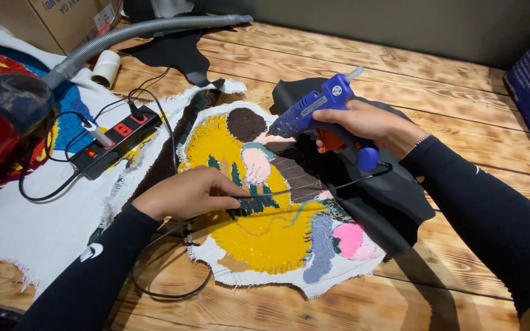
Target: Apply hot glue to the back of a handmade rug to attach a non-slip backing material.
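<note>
Wooden table (437,79), right hand (363,125) gripping glue gun (314,110), left hand (188,193) on tufted rug (265,236)

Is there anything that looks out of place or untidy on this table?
Mostly cords. The black cord of the blue glue gun, held in the right hand, trails across the tufted piece under the left hand. The power strip lies on white cloth with frayed edges.

Single head-worn view, close above, angled down and forward over the wooden table (400,67).
</note>
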